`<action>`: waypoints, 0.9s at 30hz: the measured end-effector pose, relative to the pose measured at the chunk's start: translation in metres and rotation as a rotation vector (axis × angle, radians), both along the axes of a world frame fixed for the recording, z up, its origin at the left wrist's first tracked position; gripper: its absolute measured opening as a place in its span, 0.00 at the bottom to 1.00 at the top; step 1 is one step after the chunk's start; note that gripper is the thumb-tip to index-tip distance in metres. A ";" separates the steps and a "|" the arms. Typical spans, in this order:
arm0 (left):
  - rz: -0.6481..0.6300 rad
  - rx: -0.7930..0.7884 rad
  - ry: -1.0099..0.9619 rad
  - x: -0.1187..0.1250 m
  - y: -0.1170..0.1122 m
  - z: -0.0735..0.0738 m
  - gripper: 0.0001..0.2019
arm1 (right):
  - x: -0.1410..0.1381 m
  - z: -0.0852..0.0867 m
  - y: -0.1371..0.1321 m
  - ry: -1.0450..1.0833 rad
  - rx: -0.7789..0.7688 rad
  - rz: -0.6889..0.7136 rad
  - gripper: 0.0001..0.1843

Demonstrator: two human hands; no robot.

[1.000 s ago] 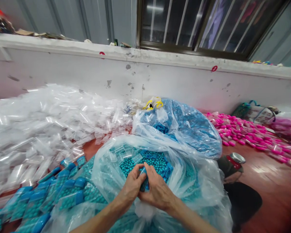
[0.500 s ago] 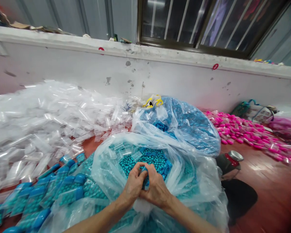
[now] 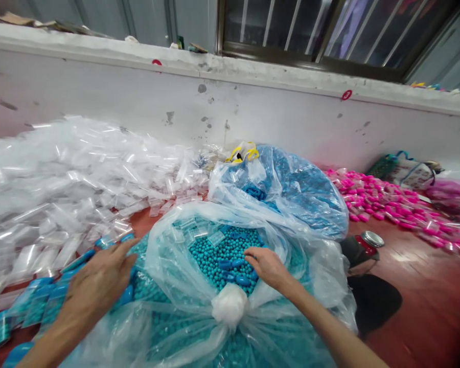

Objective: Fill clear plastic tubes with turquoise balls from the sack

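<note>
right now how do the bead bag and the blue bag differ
The bead bag is nearer; the blue bag is behind it. Teal beads show in the bead bag's mouth, blue pieces in the blue bag's. The bead bag has a white knot in front; none shows on the blue bag. Both are see-through plastic.

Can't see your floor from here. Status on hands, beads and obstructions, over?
Left hand open over filled packs. Right hand by turquoise beads, grip unclear. Beads exposed in open bag. Blue pieces lie on top.

Head-worn view, forward and down
</note>
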State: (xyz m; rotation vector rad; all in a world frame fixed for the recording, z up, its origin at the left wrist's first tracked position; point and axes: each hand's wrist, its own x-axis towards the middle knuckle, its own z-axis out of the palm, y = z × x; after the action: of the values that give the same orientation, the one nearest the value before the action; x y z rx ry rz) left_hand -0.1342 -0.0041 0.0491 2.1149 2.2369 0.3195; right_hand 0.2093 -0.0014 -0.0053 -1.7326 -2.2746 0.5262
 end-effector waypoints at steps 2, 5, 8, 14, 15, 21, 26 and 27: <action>-0.071 -0.066 -0.044 0.032 0.005 -0.004 0.17 | -0.018 -0.004 0.003 -0.156 0.022 0.056 0.10; -0.304 -0.118 -0.112 0.094 0.026 -0.020 0.15 | -0.044 -0.018 0.011 -0.328 0.042 0.173 0.08; -0.367 -0.145 -0.086 0.140 0.051 -0.044 0.16 | -0.056 -0.034 0.018 -0.388 0.028 0.218 0.08; -0.440 -0.215 -0.007 0.165 0.072 -0.083 0.11 | -0.044 -0.038 0.014 -0.350 0.064 0.159 0.09; -0.441 -0.228 0.000 0.164 0.071 -0.086 0.10 | -0.040 -0.036 0.012 -0.347 0.051 0.138 0.09; -0.476 -0.308 0.006 0.134 0.059 -0.077 0.12 | -0.014 -0.033 0.010 -0.262 0.009 -0.027 0.09; -0.497 -0.285 0.002 0.121 0.056 -0.048 0.07 | -0.024 -0.027 0.017 0.266 0.039 -0.085 0.10; -0.516 -0.274 -0.087 0.125 0.056 -0.045 0.05 | -0.031 -0.027 0.019 0.413 0.005 -0.089 0.10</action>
State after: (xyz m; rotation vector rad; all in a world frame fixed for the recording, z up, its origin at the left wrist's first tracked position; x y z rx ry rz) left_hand -0.0092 0.0522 0.0044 2.3556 1.5055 0.0694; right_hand 0.1781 0.0172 -0.0320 -1.5415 -1.9011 0.7764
